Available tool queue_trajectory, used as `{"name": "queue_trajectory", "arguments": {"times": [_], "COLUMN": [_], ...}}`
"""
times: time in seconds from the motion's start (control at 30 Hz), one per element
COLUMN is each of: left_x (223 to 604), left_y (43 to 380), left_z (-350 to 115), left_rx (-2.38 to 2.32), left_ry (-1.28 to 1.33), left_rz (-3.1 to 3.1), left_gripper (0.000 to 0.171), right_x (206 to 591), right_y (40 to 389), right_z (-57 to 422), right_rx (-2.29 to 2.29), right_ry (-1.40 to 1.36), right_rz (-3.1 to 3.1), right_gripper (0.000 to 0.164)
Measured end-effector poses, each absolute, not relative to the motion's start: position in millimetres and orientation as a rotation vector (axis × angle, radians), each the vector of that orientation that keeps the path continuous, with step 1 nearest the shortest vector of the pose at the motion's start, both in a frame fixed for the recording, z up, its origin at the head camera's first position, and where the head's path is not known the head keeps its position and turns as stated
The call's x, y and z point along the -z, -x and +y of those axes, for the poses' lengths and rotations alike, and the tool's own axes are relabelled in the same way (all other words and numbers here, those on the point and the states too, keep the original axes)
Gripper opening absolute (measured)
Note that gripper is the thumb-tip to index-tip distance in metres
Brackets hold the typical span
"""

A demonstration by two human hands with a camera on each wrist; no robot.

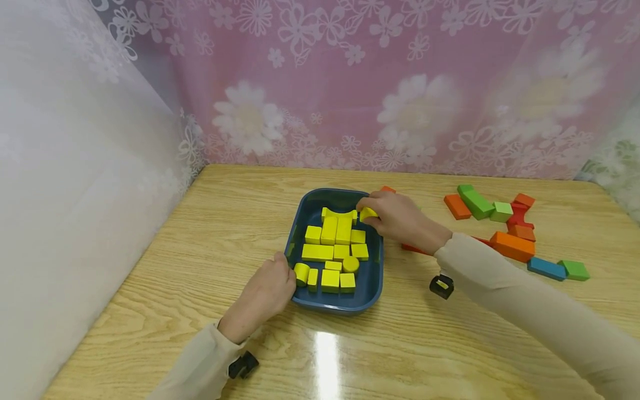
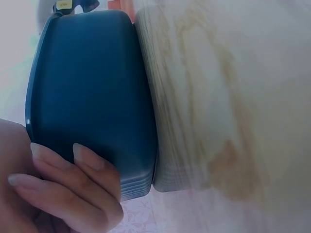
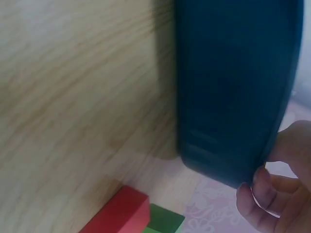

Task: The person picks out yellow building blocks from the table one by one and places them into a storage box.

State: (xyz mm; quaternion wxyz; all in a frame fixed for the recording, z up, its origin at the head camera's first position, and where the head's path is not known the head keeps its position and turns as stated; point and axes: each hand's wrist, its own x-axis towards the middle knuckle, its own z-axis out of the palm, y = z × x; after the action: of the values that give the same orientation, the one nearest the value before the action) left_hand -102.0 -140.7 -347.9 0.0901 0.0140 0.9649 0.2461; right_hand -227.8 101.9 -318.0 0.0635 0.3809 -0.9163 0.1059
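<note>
A dark blue tray point(image 1: 336, 309) stands on the wooden table with several yellow blocks point(image 1: 318, 253) lying flat in it, among them rectangular pieces, cubes, cylinders and one with a curved cut. My left hand point(image 1: 268, 282) grips the tray's left rim near the front corner; in the left wrist view its fingers point(image 2: 73, 177) lie curled against the outer wall. At the back right corner, my right hand point(image 1: 397, 216) holds a yellow block point(image 1: 368, 213) at the rim, its shape partly covered by the fingers. The right wrist view shows fingertips point(image 3: 257, 191) beside the tray's outer wall.
Right of the tray lie loose blocks: orange point(image 1: 512, 246), green point(image 1: 475, 201), blue point(image 1: 546, 269) and red point(image 1: 517, 215) ones. Some are partly hidden behind the right forearm. A pink flowered curtain point(image 1: 320, 111) hangs behind the table, with a white cloth point(image 1: 90, 183) at left.
</note>
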Motion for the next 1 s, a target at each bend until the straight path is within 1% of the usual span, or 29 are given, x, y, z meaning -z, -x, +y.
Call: {"name": "queue_trajectory", "arguments": {"times": [0.37, 0.73, 1.0], "left_x": [347.7, 347.4, 348.1], "left_y": [101.7, 101.0, 101.4], "left_z": [-140.9, -139.9, -139.5], "left_rx": [-0.73, -0.734, -0.737], "left_ry": [-0.023, -0.016, -0.029], "left_rz": [2.859, 2.841, 2.858], "left_gripper": [0.031, 0.035, 0.033], "right_x": [319.2, 316.6, 320.2], "right_y": [243.3, 237.9, 236.7], "right_z": [92.0, 81.5, 78.9], "right_rx": [-0.172, 0.009, 0.069], "right_ry": [-1.119, -1.066, -1.045], "right_rz": [-2.889, -2.978, -2.921], "right_gripper": [0.032, 0.033, 0.034]}}
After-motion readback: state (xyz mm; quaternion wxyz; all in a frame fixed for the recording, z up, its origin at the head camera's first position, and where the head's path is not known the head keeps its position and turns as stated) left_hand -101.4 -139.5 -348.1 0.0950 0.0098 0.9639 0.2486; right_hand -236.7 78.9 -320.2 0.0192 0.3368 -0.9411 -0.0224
